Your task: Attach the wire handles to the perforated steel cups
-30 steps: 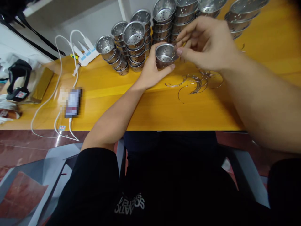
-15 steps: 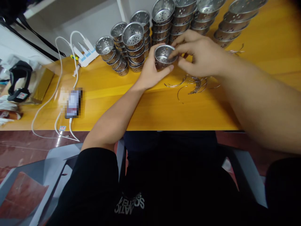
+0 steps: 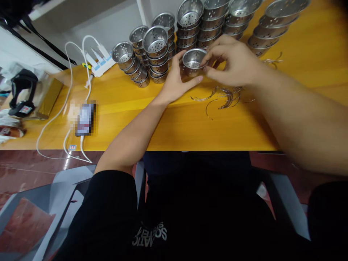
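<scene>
A small perforated metal cup [image 3: 193,65] is held between my hands above the table, its opening facing up toward me. My left hand [image 3: 176,79] curves round its left side, with the thumb stretched along the front below it. On the right rim, the bent fingers and thumb of my right hand [image 3: 231,59] pinch the cup; some fingertips are hidden behind the hand. Below my right hand lies a loose heap of thin curved metal wires [image 3: 228,98]. Whether a wire is inside the cup cannot be made out clearly.
Stacks of the same cups [image 3: 155,43] line the back of the yellow table [image 3: 163,127], with another leaning stack [image 3: 272,29] at right. More wires [image 3: 274,61] lie near it. A phone [image 3: 85,119], white cables and a power strip [image 3: 103,65] occupy the left.
The cup has shifted slightly right and away from me. My right fingers have drawn back from its inside to its right rim. My left hand has barely moved.
</scene>
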`<move>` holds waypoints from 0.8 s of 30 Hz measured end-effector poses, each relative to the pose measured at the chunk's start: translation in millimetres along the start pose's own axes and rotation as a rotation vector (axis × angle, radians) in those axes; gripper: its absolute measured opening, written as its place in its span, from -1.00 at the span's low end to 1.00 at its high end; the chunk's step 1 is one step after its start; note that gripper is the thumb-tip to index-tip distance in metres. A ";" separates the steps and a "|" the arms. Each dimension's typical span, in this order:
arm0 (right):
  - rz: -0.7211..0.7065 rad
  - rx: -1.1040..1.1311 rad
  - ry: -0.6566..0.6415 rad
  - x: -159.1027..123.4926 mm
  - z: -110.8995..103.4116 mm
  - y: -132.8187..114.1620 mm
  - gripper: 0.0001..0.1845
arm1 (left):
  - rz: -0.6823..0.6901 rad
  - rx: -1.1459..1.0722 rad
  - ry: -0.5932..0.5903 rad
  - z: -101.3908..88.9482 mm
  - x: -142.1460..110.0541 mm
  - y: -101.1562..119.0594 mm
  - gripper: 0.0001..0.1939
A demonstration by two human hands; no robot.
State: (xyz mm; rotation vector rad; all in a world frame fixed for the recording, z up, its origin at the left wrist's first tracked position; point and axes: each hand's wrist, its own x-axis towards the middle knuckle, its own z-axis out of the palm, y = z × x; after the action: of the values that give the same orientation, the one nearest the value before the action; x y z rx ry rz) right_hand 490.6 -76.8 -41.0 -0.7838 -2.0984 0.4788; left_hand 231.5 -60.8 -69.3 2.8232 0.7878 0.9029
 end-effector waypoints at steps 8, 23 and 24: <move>0.029 -0.200 0.056 -0.2 2.7 14.2 -0.75 | -0.206 -0.363 0.262 -16.6 4.8 26.9 -0.18; 0.004 -0.268 -0.056 9.5 37.1 10.7 -0.42 | -0.105 -0.382 -0.016 -47.7 4.9 85.0 -0.91; 0.012 -0.228 -0.069 8.0 37.4 16.3 -0.33 | -0.113 -0.384 -0.026 -49.3 4.6 85.7 -0.91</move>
State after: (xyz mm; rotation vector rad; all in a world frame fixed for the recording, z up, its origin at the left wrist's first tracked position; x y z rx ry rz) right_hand 462.6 -61.7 -67.8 -0.9222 -2.2394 0.2784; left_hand 245.7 -136.7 -7.5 2.4291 0.6783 0.8885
